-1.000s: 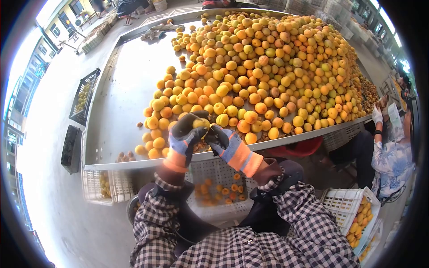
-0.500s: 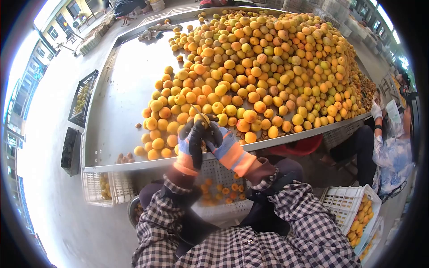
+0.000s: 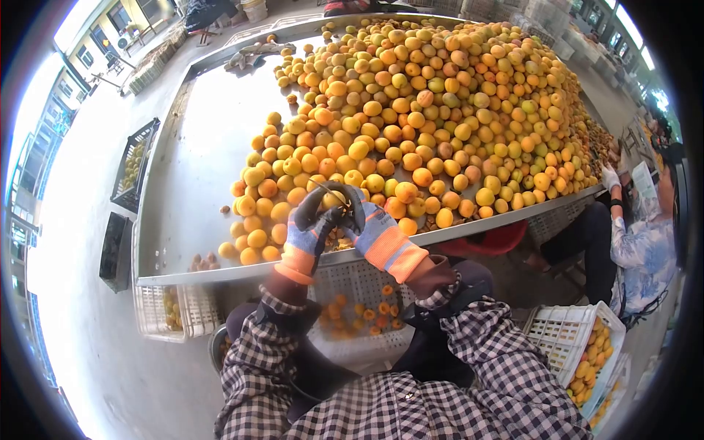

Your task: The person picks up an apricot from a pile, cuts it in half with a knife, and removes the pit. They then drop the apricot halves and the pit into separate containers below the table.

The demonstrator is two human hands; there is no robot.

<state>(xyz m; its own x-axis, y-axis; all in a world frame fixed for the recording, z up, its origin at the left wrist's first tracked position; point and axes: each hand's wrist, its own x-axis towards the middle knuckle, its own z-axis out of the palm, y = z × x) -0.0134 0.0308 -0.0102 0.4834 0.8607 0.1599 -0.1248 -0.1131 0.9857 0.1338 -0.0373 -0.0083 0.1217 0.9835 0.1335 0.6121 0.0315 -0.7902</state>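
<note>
My left hand (image 3: pixel 312 224) and my right hand (image 3: pixel 365 222), both in dark-palmed gloves with blue and orange backs, meet above the near edge of the metal table (image 3: pixel 198 158). Their fingers are curled round a yellow-orange fruit (image 3: pixel 334 199), which shows only in part between them. A thin curved tool (image 3: pixel 323 186) sticks up at the fingertips; which hand holds it is hard to tell. Beyond the hands, a large heap of yellow-orange fruits (image 3: pixel 440 110) covers much of the table. Under the hands, a white crate (image 3: pixel 352 282) holds opened fruit pieces (image 3: pixel 375 315).
White crates with fruit stand at the lower left (image 3: pixel 202 312) and lower right (image 3: pixel 561 337). Two black crates (image 3: pixel 136 165) (image 3: pixel 116 251) are on the floor at left. A co-worker in a patterned sleeve (image 3: pixel 634 249) sits at right. A cloth (image 3: pixel 253 55) lies on the table's far left.
Both hands have shifted slightly upward, and the wrists have turned a little. The fruit between the fingers is now more covered. The co-worker's gloved hand has moved slightly left and down.
</note>
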